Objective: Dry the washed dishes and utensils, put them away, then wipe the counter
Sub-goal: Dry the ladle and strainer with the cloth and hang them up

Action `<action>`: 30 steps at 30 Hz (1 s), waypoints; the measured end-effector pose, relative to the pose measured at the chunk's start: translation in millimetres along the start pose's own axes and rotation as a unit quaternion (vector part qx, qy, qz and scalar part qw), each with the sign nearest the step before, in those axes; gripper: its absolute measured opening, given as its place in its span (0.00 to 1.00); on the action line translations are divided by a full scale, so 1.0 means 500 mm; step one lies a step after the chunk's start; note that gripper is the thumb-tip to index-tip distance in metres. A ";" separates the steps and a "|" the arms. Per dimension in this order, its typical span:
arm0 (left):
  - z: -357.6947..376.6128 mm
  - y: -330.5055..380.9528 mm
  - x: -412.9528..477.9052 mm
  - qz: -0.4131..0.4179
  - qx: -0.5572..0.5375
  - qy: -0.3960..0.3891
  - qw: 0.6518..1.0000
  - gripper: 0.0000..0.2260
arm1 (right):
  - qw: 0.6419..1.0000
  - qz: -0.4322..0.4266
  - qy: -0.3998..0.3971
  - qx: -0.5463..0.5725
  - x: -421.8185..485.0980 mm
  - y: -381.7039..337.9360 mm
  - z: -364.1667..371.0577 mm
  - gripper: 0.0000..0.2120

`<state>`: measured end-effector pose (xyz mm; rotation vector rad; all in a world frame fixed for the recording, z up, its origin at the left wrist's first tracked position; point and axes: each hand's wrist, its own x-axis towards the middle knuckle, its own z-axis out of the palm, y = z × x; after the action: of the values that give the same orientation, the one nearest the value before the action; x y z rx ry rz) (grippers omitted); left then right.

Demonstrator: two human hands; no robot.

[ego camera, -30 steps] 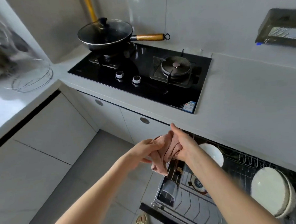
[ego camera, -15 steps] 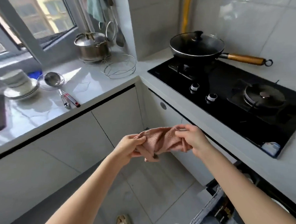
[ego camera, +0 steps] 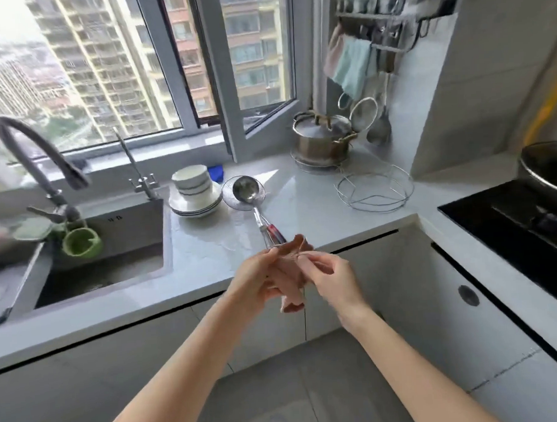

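A pink cloth point(ego camera: 292, 284) hangs bunched between my two hands, just in front of the counter's front edge. My left hand point(ego camera: 258, 279) grips its left side and my right hand point(ego camera: 330, 276) pinches its right side. On the grey counter point(ego camera: 315, 205) beyond them stand stacked white bowls point(ego camera: 192, 180) on white plates point(ego camera: 197, 204). Beside those lie a steel ladle point(ego camera: 245, 188) and a mesh skimmer point(ego camera: 238, 202), their red handles point(ego camera: 273, 234) pointing toward my hands.
The sink point(ego camera: 105, 252) with a grey faucet point(ego camera: 32, 159) and a green cup point(ego camera: 81, 243) is at left. A lidded steel pot point(ego camera: 323, 139) and a wire rack point(ego camera: 374, 188) sit at the back right. The black stove point(ego camera: 513, 224) fills the right side. Cloths point(ego camera: 353, 65) hang above.
My view has swung left from the stove and open dish drawer to the sink counter. Both hands kept hold of the pink cloth and bunched it closer together.
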<state>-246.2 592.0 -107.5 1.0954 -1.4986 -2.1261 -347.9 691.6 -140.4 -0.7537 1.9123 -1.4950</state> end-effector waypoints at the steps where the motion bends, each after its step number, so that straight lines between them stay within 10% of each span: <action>1: -0.019 0.017 0.016 -0.010 -0.016 -0.009 1.000 0.12 | 0.999 0.009 -0.040 0.028 0.021 -0.012 0.035 0.16; 4: -0.069 0.053 0.076 -0.042 -0.055 -0.009 0.998 0.11 | 0.996 -0.002 -0.078 0.052 0.090 -0.028 0.115 0.25; 10: -0.161 0.104 0.222 -0.052 -0.019 -0.052 0.997 0.15 | 0.988 0.062 0.039 0.136 0.266 -0.023 0.154 0.10; 19: -0.184 0.058 0.600 -0.069 0.187 0.218 0.955 0.07 | 0.997 0.057 0.005 0.049 0.604 -0.039 0.077 0.13; 30: -0.185 0.003 0.753 -0.184 0.245 0.263 0.915 0.06 | 0.994 0.084 -0.070 0.011 0.841 0.006 0.093 0.15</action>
<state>-425.5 290.1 -272.4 2.0723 -1.6721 -1.4612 -593.4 351.5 -197.1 -0.6527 1.8041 -1.3236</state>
